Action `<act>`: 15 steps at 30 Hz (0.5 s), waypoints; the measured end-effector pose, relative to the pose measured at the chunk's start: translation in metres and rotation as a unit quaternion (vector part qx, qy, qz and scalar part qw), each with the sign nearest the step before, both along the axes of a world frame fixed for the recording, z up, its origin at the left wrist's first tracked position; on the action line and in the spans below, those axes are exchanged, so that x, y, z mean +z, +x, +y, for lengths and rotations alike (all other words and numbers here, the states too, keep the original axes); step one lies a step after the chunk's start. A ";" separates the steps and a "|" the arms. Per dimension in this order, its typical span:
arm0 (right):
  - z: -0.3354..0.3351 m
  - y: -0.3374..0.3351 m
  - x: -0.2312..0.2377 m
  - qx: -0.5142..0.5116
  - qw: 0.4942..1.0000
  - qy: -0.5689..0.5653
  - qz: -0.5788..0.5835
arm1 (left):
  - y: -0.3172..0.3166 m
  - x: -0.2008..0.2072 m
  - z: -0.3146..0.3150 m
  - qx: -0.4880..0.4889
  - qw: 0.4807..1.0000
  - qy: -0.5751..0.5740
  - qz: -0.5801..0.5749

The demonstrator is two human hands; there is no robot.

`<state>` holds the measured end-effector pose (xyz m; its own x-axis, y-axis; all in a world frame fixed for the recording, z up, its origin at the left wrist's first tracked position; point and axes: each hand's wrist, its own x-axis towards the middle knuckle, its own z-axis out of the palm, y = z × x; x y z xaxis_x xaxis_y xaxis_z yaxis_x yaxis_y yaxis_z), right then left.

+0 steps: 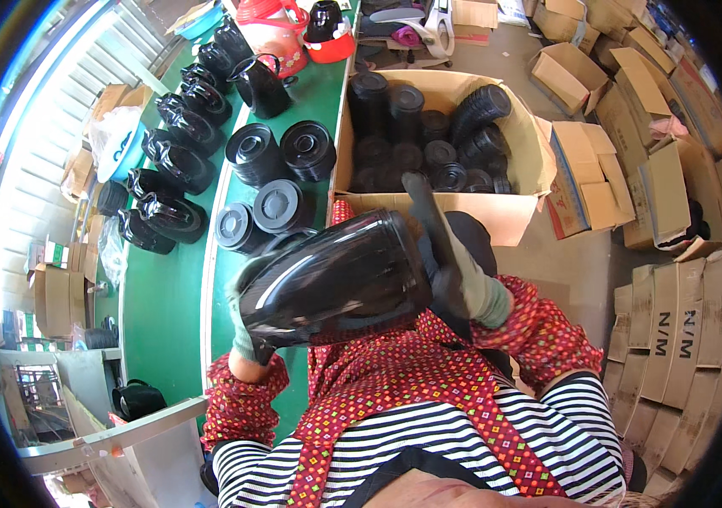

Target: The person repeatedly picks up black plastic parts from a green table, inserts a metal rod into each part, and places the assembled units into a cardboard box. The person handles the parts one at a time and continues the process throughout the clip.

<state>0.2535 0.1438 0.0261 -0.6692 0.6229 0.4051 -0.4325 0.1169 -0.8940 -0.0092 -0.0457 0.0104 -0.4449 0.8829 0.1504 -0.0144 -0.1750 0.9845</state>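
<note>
A glossy black jug body (340, 279) lies on its side in front of my chest, its narrower end to the left. My left hand (245, 317), in a pale green and dark glove, is closed around that narrower end; the jug hides most of its fingers. Against the wide right end rests my right hand (454, 267), gloved alike, with its fingers stretched out and the palm flat. Just beyond the jug, stacks of round black plastic parts (278, 206) stand on the green table (162, 292).
Black jugs (173, 216) line the table's left side, with a red and pink vessel (272, 38) at the far end. An open cardboard box (454, 205) beside the table holds many stacked black round parts (439, 154). Cartons (683, 330) are piled at the right.
</note>
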 end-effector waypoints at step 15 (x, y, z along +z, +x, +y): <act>-0.008 -0.001 0.002 0.011 0.998 0.038 0.052 | 0.015 -0.016 -0.010 0.005 0.998 -0.038 0.051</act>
<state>0.2529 0.1356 0.0281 -0.6341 0.5738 0.5183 -0.5255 0.1719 -0.8332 0.0055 -0.0554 -0.0056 -0.4397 0.8891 0.1276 0.0872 -0.0991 0.9912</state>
